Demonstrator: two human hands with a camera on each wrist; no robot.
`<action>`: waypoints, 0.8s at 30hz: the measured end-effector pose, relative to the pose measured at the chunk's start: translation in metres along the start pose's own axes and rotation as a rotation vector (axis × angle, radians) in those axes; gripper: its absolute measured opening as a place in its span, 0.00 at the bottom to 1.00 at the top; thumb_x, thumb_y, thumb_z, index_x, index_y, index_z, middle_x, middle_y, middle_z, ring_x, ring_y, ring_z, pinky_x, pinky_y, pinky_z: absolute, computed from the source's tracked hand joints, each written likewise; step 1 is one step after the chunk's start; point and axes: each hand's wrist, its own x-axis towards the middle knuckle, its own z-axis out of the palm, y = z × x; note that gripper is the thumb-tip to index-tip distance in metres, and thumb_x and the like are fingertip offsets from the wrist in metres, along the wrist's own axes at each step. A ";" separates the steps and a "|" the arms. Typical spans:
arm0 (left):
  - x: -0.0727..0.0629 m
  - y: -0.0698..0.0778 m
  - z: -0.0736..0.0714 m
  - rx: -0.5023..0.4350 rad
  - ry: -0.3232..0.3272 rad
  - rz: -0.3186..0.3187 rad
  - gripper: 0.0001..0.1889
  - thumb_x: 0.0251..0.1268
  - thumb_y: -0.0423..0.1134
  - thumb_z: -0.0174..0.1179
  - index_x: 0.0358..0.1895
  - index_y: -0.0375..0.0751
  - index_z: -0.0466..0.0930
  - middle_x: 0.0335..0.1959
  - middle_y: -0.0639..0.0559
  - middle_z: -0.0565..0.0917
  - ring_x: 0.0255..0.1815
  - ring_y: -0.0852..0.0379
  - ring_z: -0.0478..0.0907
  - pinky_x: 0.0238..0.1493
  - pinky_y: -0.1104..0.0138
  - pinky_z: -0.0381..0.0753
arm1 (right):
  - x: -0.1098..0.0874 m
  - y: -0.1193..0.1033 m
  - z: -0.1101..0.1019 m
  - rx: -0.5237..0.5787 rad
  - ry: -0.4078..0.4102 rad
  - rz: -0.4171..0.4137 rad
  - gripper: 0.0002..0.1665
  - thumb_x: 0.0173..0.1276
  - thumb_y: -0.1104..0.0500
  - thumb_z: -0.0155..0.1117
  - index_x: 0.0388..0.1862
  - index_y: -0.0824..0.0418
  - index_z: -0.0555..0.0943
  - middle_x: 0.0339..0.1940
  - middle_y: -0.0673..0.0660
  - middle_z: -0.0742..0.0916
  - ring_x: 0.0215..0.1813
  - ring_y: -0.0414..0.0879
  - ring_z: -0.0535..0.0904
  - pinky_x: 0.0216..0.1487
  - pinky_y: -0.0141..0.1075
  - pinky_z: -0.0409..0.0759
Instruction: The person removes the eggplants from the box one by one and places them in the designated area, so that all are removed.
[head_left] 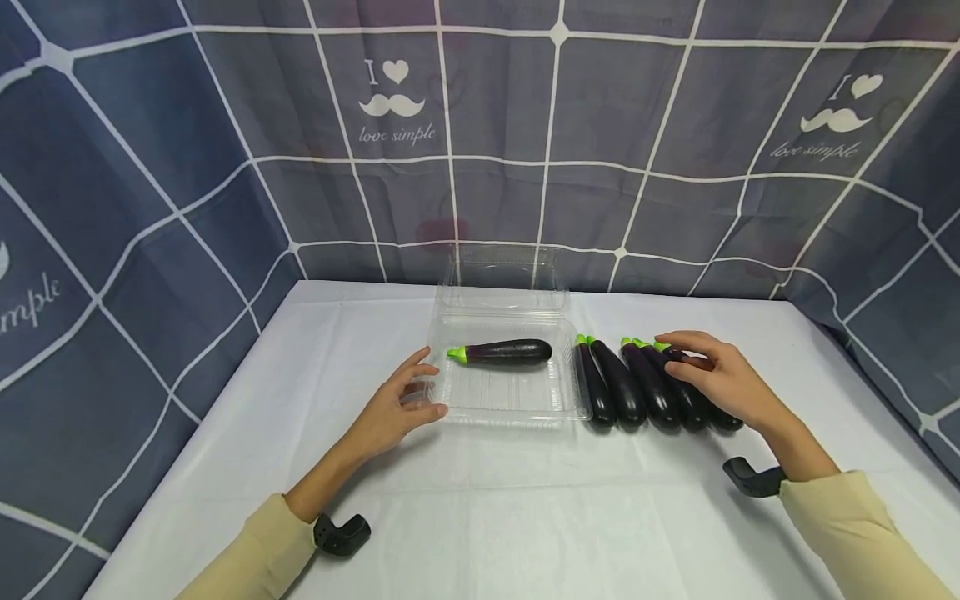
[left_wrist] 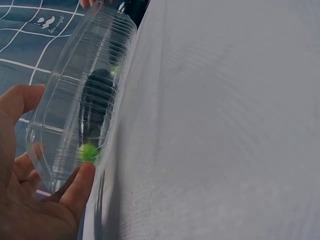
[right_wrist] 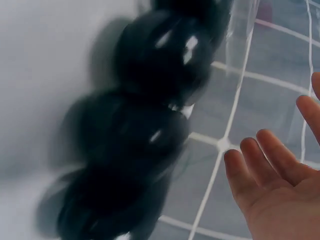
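Note:
A clear plastic clamshell box (head_left: 495, 396) lies on the table with its lid (head_left: 504, 275) raised behind it. One dark eggplant (head_left: 510, 352) with a green stem lies inside, stem to the left. My left hand (head_left: 397, 408) is at the box's left edge, thumb and fingers spread around the corner; the left wrist view shows its fingertips right at the rim (left_wrist: 42, 170). Over the rightmost of several eggplants (head_left: 652, 387), laid side by side right of the box, hovers my right hand (head_left: 716, 375). Its fingers (right_wrist: 257, 165) are loosely extended, with nothing held in the right wrist view.
A white cloth (head_left: 495, 508) covers the table. Grey checked curtains (head_left: 495, 108) hang behind it and at both sides. The row of eggplants stands close against the box's right side. Black wrist mounts (head_left: 342, 535) sit below both hands.

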 end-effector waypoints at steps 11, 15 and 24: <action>-0.001 0.001 0.000 -0.006 0.000 0.003 0.30 0.60 0.39 0.71 0.64 0.34 0.71 0.79 0.54 0.51 0.69 0.38 0.64 0.64 0.51 0.72 | 0.027 -0.041 0.040 0.178 -0.147 0.005 0.23 0.74 0.60 0.61 0.66 0.62 0.75 0.65 0.58 0.76 0.59 0.48 0.78 0.54 0.29 0.78; 0.000 0.000 -0.001 -0.013 0.001 0.004 0.30 0.60 0.38 0.71 0.63 0.33 0.71 0.80 0.52 0.51 0.68 0.38 0.64 0.63 0.51 0.72 | 0.038 -0.050 0.056 0.225 -0.183 -0.006 0.23 0.73 0.60 0.62 0.65 0.61 0.76 0.66 0.56 0.76 0.64 0.53 0.74 0.60 0.31 0.76; 0.000 0.002 0.000 0.001 0.005 -0.003 0.30 0.60 0.39 0.71 0.63 0.33 0.72 0.79 0.53 0.51 0.69 0.38 0.64 0.63 0.52 0.73 | 0.055 -0.061 0.087 0.253 -0.210 -0.028 0.23 0.71 0.63 0.63 0.64 0.62 0.77 0.66 0.58 0.76 0.67 0.53 0.70 0.67 0.47 0.70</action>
